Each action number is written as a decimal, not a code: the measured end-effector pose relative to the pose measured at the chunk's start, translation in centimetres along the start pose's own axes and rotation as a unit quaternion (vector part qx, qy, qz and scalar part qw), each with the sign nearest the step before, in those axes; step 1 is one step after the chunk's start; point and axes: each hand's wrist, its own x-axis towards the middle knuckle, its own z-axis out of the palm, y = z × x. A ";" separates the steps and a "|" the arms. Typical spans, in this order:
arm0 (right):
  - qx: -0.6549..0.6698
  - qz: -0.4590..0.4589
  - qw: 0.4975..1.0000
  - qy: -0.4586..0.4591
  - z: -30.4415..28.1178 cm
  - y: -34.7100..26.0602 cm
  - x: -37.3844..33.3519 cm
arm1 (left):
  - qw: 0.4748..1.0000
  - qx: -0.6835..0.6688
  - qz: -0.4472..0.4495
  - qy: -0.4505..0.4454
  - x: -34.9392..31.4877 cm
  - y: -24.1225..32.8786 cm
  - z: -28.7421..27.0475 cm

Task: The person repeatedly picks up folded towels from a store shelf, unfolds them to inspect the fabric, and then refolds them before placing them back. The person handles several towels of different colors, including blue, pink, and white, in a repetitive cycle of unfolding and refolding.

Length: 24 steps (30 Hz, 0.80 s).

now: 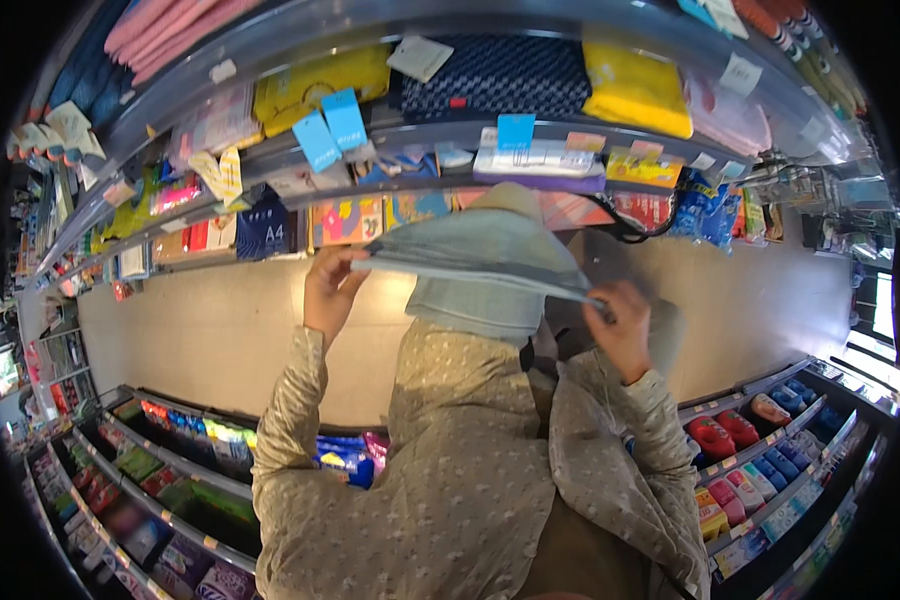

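Observation:
In front of my body a pale blue-grey towel (480,245) is stretched between my two hands, with a lighter edge running from one to the other. My left hand (332,290) pinches its left end between thumb and fingers. The right end is gripped by my right hand (622,328), held a little lower and nearer. More pale cloth (475,308) shows beneath the stretched edge; I cannot tell if it belongs to the same piece. Both my forearms are in patterned beige sleeves.
Shelves ahead hold a folded navy checked towel (495,78), a yellow towel (635,90) and several tagged textiles. Stationery packs (348,220) stand lower. Behind me are racks with packaged goods (740,430) at the right and more shelves (160,480) at the left. Tiled floor (200,320) lies between.

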 end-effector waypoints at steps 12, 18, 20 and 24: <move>0.023 0.038 0.988 -0.150 6.5 2.4 -9.0 | 0.983 -0.104 -0.152 0.011 -5.8 -9.9 2.9; 0.103 0.090 0.970 -0.200 7.7 3.4 -9.0 | 0.947 -0.127 -0.261 -0.134 -5.1 -11.6 3.7; 0.228 0.178 0.939 -0.187 8.7 5.0 -9.9 | 0.912 -0.153 -0.354 -0.139 -4.4 -11.9 3.8; 0.482 0.490 0.720 -0.094 11.8 7.7 -9.8 | 0.815 -0.261 -0.486 -0.177 -1.3 -13.3 6.0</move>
